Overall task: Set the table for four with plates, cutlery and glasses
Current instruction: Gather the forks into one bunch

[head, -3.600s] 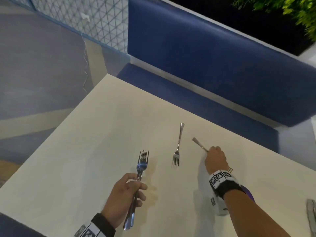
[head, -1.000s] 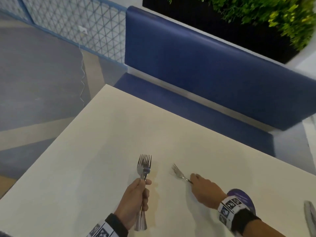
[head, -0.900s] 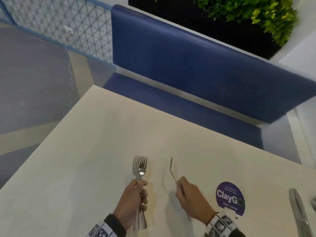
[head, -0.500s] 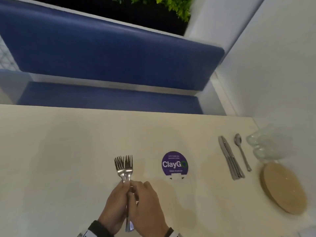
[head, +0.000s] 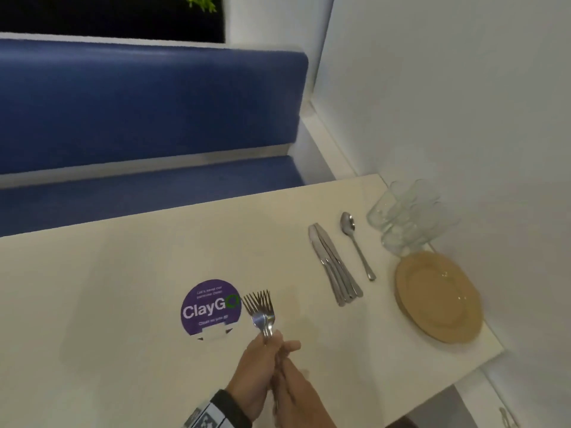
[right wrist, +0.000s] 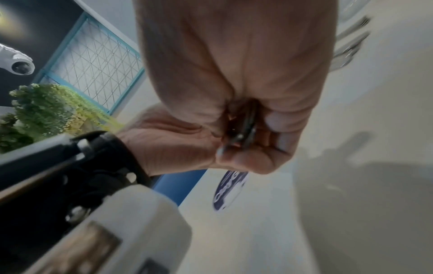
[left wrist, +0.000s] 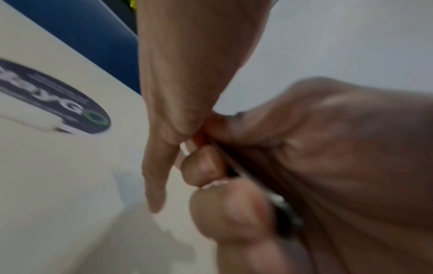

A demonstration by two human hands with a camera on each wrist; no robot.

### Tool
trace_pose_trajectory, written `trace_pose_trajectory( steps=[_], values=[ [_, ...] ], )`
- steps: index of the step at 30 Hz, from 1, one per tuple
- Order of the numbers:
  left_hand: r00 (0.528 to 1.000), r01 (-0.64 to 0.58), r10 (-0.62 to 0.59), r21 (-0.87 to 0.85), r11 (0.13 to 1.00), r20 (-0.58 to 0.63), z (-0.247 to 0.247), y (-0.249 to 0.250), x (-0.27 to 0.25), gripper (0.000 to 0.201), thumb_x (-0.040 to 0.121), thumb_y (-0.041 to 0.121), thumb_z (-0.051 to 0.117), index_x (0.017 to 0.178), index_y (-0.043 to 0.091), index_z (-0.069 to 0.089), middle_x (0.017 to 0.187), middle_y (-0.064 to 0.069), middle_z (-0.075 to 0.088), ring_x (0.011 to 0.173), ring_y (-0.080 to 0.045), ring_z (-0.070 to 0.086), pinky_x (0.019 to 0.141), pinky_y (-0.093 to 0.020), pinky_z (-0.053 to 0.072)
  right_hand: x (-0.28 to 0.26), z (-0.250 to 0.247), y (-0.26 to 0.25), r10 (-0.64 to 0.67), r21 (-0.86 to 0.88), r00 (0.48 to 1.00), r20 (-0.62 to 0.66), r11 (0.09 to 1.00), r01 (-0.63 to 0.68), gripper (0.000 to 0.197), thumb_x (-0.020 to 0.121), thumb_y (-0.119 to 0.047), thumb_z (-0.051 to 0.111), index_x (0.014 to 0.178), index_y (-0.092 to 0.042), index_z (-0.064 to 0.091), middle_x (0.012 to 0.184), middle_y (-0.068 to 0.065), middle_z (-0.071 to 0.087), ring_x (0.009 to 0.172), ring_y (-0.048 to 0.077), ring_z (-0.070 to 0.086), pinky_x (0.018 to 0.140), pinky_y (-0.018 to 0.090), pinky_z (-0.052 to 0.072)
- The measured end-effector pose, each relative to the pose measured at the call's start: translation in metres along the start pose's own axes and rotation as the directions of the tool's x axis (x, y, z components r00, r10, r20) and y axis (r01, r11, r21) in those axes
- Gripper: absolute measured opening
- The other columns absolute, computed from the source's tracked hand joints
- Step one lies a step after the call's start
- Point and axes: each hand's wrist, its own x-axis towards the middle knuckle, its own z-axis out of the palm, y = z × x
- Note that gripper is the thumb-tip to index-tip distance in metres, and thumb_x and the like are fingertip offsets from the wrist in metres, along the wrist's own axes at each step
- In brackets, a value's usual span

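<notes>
Head view: blue bench (head: pixel 148 112) behind cream table (head: pixel 92 288). Plates (head: pixel 438 296), glasses (head: pixel 408 213), knives (head: pixel 335 265), spoon (head: pixel 357 244) far right. Left hand (head: pixel 256 370) and right hand (head: pixel 296 393) pressed together, both gripping forks (head: pixel 261 310), tines up beside purple sticker (head: pixel 210 307).

A cream-white table (head: pixel 123 273) stands against a white wall, bearing a round purple "ClayGo" sticker (head: pixel 210 307). Toward the wall lie a bundle of knives (head: pixel 335 267) and one spoon (head: pixel 355 239), beside clustered clear glasses (head: pixel 404 214) and stacked tan plates (head: pixel 438 298).
</notes>
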Motion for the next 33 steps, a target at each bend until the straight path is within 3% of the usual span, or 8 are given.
trace_pose_trajectory(
  steps=[3, 8, 11, 16, 19, 23, 25, 33],
  values=[
    [0.998, -0.052, 0.046, 0.191, 0.980, 0.032, 0.043, 0.003, 0.033, 0.014, 0.098, 0.027, 0.064, 0.096, 0.013, 0.065, 0.091, -0.007, 0.074, 0.080, -0.017, 0.063, 0.056, -0.025, 0.046, 0.009, -0.042, 0.030, -0.014, -0.047, 0.994, -0.106, 0.999, 0.009, 0.023, 0.106, -0.034, 0.034, 0.123, -0.047, 0.043, 0.097, -0.009, 0.067, 0.075, -0.005, 0.060, 0.073, 0.013, 0.047],
    [0.982, -0.074, 0.150, 0.503, 0.861, -0.112, 0.084, 0.021, 0.109, 0.016, 0.088, 0.010, 0.068, 0.073, 0.011, 0.061, 0.069, -0.008, 0.061, 0.064, -0.022, 0.058, 0.065, -0.039, 0.056, 0.057, -0.092, 0.036, 0.002, -0.173, 0.983, -0.185, 0.984, -0.034, 0.027, 0.103, -0.029, 0.040, 0.126, -0.019, 0.047, 0.112, 0.003, 0.064, 0.096, 0.025, 0.063, 0.083, 0.038, 0.051],
    [0.939, -0.039, 0.276, 0.734, 0.678, -0.205, 0.095, 0.048, 0.145, 0.016, 0.088, 0.019, 0.065, 0.074, 0.011, 0.063, 0.085, -0.013, 0.070, 0.080, -0.028, 0.065, 0.075, -0.037, 0.055, 0.086, -0.105, 0.021, -0.052, -0.343, 0.968, -0.247, 0.939, -0.037, 0.027, 0.103, -0.019, 0.041, 0.129, -0.014, 0.045, 0.119, 0.004, 0.046, 0.092, 0.024, 0.053, 0.076, 0.032, 0.043],
    [0.923, 0.055, 0.305, 0.866, 0.498, -0.234, 0.100, 0.084, 0.192, 0.033, 0.091, 0.028, 0.062, 0.109, 0.001, 0.067, 0.110, -0.015, 0.069, 0.102, -0.031, 0.066, 0.077, -0.029, 0.050, 0.127, -0.118, 0.010, -0.113, -0.458, 0.956, -0.272, 0.889, -0.025, 0.028, 0.101, -0.016, 0.047, 0.129, -0.014, 0.045, 0.125, 0.007, 0.055, 0.111, 0.022, 0.057, 0.092, 0.030, 0.051],
    [0.916, 0.055, 0.324, 0.873, 0.485, -0.238, 0.103, 0.093, 0.211, 0.041, 0.086, 0.033, 0.064, 0.112, 0.001, 0.068, 0.110, -0.016, 0.072, 0.099, -0.030, 0.069, 0.073, -0.030, 0.053, 0.141, -0.127, 0.005, -0.100, -0.472, 0.948, -0.303, 0.879, -0.058, 0.032, 0.103, -0.024, 0.048, 0.132, -0.015, 0.044, 0.124, 0.006, 0.058, 0.112, 0.022, 0.059, 0.091, 0.031, 0.050],
    [0.900, 0.042, 0.373, 0.896, 0.443, -0.226, 0.106, 0.095, 0.220, 0.050, 0.086, 0.049, 0.066, 0.103, 0.003, 0.070, 0.101, -0.014, 0.074, 0.086, -0.028, 0.069, 0.052, -0.024, 0.039, 0.154, -0.130, 0.007, -0.118, -0.476, 0.934, -0.336, 0.877, -0.060, 0.038, 0.101, -0.030, 0.053, 0.136, -0.017, 0.044, 0.128, 0.006, 0.058, 0.114, 0.021, 0.059, 0.095, 0.031, 0.053],
    [0.888, 0.040, 0.392, 0.891, 0.453, -0.240, 0.106, 0.093, 0.221, 0.051, 0.083, 0.052, 0.068, 0.101, 0.004, 0.066, 0.100, -0.013, 0.074, 0.083, -0.025, 0.067, 0.052, -0.024, 0.037, 0.158, -0.130, 0.009, -0.150, -0.490, 0.930, -0.335, 0.871, -0.036, 0.042, 0.101, -0.029, 0.053, 0.139, -0.016, 0.042, 0.132, 0.006, 0.056, 0.117, 0.021, 0.057, 0.098, 0.031, 0.051],
    [0.852, 0.045, 0.426, 0.854, 0.518, -0.304, 0.105, 0.085, 0.215, 0.053, 0.084, 0.037, 0.073, 0.123, 0.008, 0.051, 0.117, -0.015, 0.064, 0.103, -0.031, 0.065, 0.086, -0.039, 0.057, 0.166, -0.124, 0.015, -0.193, -0.529, 0.928, -0.318, 0.849, -0.004, 0.064, 0.096, -0.032, 0.062, 0.150, -0.016, 0.033, 0.137, 0.007, 0.052, 0.122, 0.021, 0.055, 0.101, 0.030, 0.048]
  ],
)
